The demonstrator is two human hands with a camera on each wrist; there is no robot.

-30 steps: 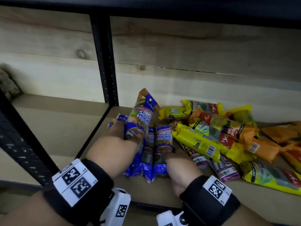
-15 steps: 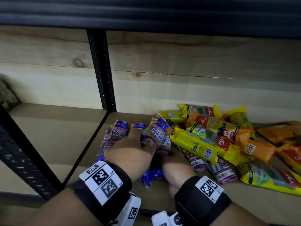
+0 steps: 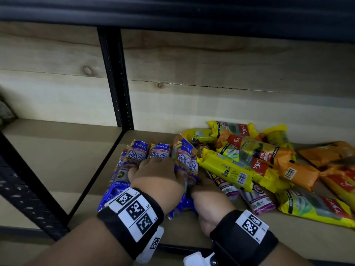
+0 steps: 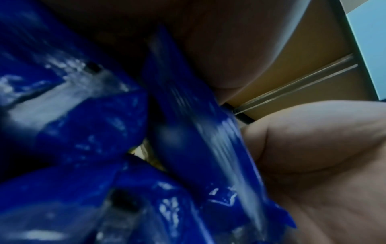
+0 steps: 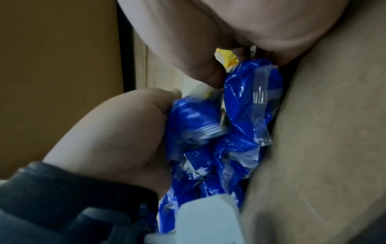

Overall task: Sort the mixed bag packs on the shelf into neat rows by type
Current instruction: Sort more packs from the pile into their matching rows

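Lower centre of frame: my left hand (image 3: 156, 179) presses curled over the blue packs (image 3: 159, 153), right hand (image 3: 208, 196) pinching their near ends; I'd square them flush, clear of the yellow packs (image 3: 226, 169).

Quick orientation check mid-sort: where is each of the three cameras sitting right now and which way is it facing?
Head: on the head, facing forward and down at the shelf; shows the left hand and right hand on the blue packs, mixed pile to the right.
Left wrist: faces along the left palm; blurred blue packs fill it, with the right hand too.
Right wrist: faces along the right hand; the left hand and shelf show.
Shared: both wrist views show the blue packs and the other hand.
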